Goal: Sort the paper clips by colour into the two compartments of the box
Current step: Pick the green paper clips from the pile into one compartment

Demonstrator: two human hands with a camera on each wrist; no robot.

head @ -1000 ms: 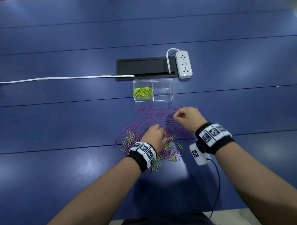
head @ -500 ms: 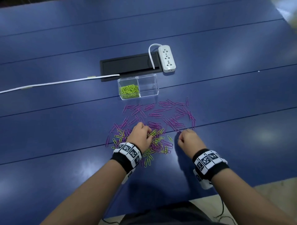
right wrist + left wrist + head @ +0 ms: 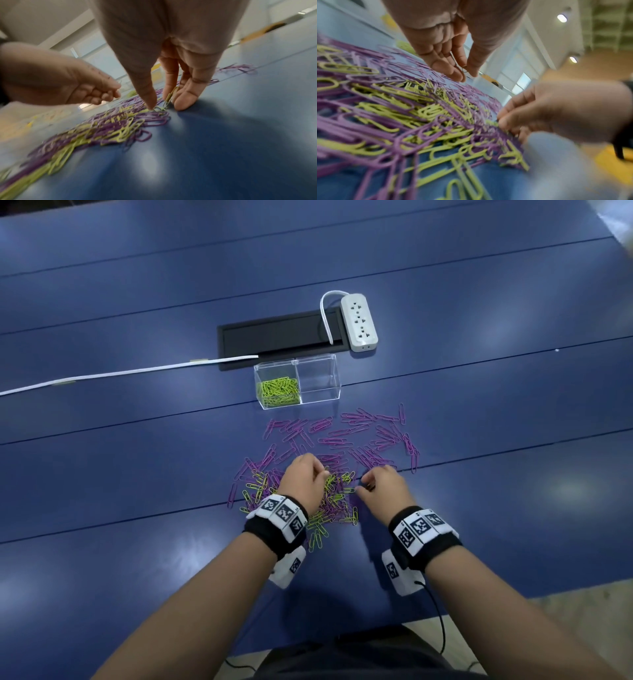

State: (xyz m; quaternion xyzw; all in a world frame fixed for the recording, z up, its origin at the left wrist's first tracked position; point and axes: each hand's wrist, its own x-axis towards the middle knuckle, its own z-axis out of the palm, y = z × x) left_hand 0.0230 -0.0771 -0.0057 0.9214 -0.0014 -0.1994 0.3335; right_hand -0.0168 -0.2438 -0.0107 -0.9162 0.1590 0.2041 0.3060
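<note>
Under both hands lay the mixed heap of green and purple clips [image 3: 329,505] on the counter [image 3: 137,542]. The left hand [image 3: 303,482], fingers curled, picked at it; whether it held a clip I could not tell. The right hand [image 3: 383,491] pinched a green clip [image 3: 169,97]. Beyond them spread purple clips [image 3: 359,429]. Farther still, the box [image 3: 297,363] held green clips [image 3: 277,392] left; its right compartment [image 3: 320,383] looked empty. Sorting seemed partly done.
</note>
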